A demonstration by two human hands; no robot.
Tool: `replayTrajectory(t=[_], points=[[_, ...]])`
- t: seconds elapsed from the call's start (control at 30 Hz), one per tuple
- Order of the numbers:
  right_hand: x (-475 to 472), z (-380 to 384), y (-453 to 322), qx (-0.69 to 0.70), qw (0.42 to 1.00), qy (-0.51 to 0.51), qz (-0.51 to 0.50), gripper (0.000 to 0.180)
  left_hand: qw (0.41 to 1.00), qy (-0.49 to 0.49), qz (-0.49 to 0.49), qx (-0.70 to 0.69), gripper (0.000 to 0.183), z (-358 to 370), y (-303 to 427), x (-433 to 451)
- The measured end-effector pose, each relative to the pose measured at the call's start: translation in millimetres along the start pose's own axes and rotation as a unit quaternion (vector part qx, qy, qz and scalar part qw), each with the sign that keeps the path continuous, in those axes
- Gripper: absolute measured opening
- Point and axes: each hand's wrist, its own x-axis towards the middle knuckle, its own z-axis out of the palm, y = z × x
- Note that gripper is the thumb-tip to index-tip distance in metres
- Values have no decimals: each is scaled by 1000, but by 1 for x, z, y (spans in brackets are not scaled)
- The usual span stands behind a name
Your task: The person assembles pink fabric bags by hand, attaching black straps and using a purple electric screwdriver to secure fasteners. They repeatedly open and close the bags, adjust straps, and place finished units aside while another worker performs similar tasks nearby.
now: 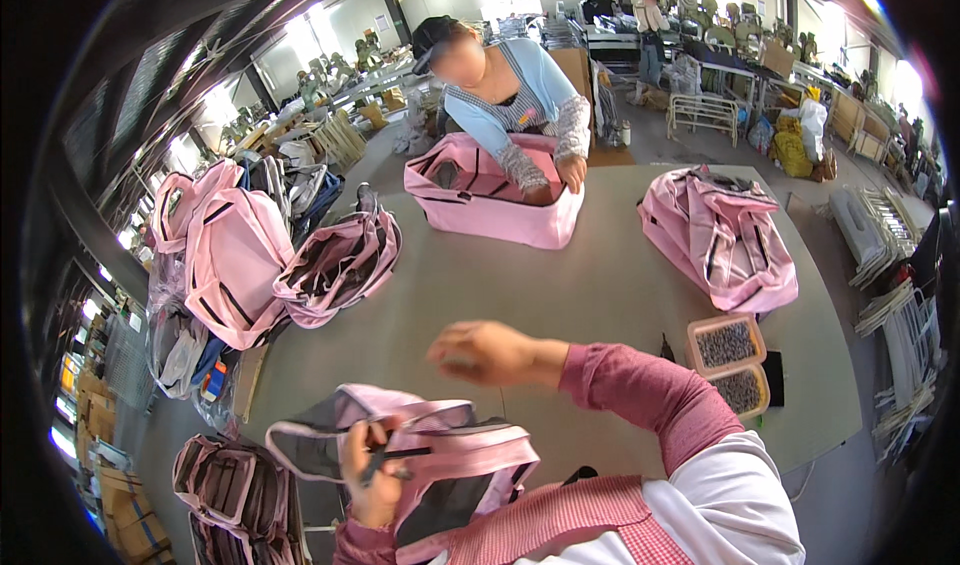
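Observation:
Close to my body, a pink fabric bag [427, 456] with dark mesh panels and black trim hangs over the table's near edge. My left hand [371, 475] grips it at its left part. A small dark item lies across those fingers, too blurred to tell a strap from a tool. Over the middle of the table, my right hand [480, 351] is blurred, its fingers curled. Whether it holds anything is not visible. To the right of that arm are two plastic tubs [696, 340] of small dark metal pieces, with a dark pointed tool [667, 347] beside them.
Across the table [525, 287], a co-worker [510, 92] has both hands at an open pink bag [502, 216]. Another pink bag [720, 235] lies at the right. Several pink bags [240, 257] are piled at the left, and more folded ones [240, 490] stand low at the near left.

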Motion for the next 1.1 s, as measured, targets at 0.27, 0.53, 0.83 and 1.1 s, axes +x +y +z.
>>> replayTrajectory(t=[0.27,0.53,0.83,1.1], points=[[-33,-95,237,-376,816,89,431,53,816,237,515,117,32,-61,35,60],[-50,-140,298,-434,778,55,452,85,937,121,296,141,40,-31,-47,101],[-35,-161,362,-471,807,78,346,48,825,166,398,364,27,-56,-88,120],[-45,-140,365,-441,858,36,262,18,729,184,469,464,33,-83,-115,124]])
